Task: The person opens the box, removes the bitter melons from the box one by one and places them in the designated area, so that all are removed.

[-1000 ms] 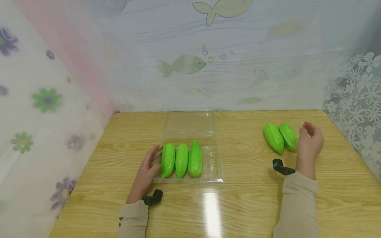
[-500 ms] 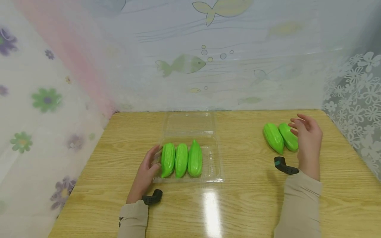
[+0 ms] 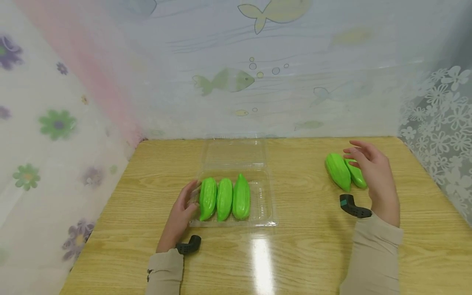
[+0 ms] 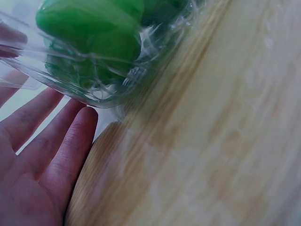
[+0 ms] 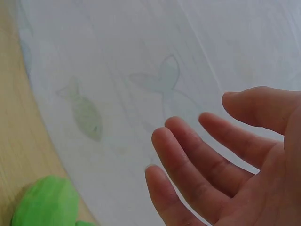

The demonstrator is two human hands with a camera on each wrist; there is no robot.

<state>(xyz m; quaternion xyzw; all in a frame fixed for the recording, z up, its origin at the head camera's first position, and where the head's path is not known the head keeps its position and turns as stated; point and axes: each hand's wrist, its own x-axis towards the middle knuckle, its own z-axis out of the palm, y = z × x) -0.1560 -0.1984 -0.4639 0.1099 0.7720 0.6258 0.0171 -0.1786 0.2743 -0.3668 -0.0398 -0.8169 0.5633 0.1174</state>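
Note:
In the head view a clear plastic clamshell container (image 3: 263,205) lies with its lid (image 3: 236,153) folded back. Three glossy green ridged gourds (image 3: 225,199) sit side by side in it, leaving bare tray at its right. My left hand (image 3: 181,209) rests against the container's left side; in the left wrist view its extended fingers (image 4: 56,155) reach the plastic edge. Farther right, two similar gourds lie together on the table, a left one (image 3: 337,172) and a right one (image 3: 357,175). My right hand (image 3: 377,180) hovers over the right one, partly covering it, with loosely spread fingers holding nothing.
The wooden table (image 3: 302,246) meets a fish-patterned curtain (image 3: 228,94) along its back edge. A flower-patterned curtain (image 3: 59,164) hangs at the left, and a white floral one (image 3: 442,114) at the right. Bare wood lies between the container and the two gourds.
My right hand has moved left over the right gourd, and its fingers have spread out. The left hand, the container and the gourds stay in place.

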